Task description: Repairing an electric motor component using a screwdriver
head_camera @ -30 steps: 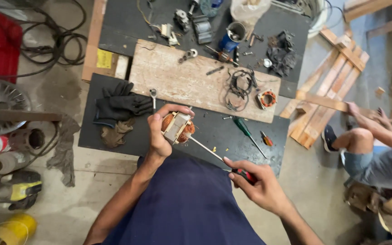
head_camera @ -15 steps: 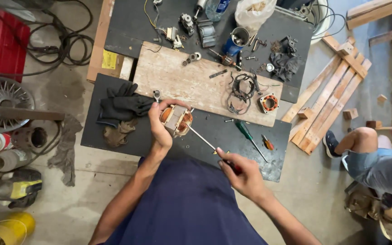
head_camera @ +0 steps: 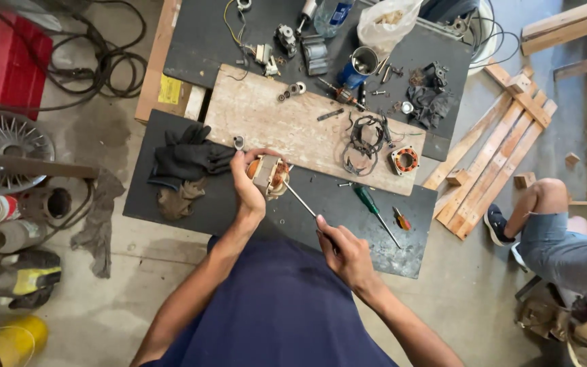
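While the left hand (head_camera: 247,191) wraps its fingers around a small motor part (head_camera: 270,175) with copper wire, the right hand (head_camera: 345,253) pinches the handle of a thin metal tool (head_camera: 300,200). The tool's tip touches the motor part. Both sit over the dark mat (head_camera: 171,211) near the middle of the view. At 9 o'clock from the motor part lie black gloves (head_camera: 188,158). At 12 o'clock is a wooden board (head_camera: 287,129). On the board, at 2 o'clock, rest a loop of black wire (head_camera: 363,139) and another round motor part (head_camera: 404,160). At 3 o'clock a green screwdriver (head_camera: 374,212) lies on the mat. Far off at 3 o'clock another person's leg (head_camera: 545,217) shows beside wooden slats (head_camera: 494,153).
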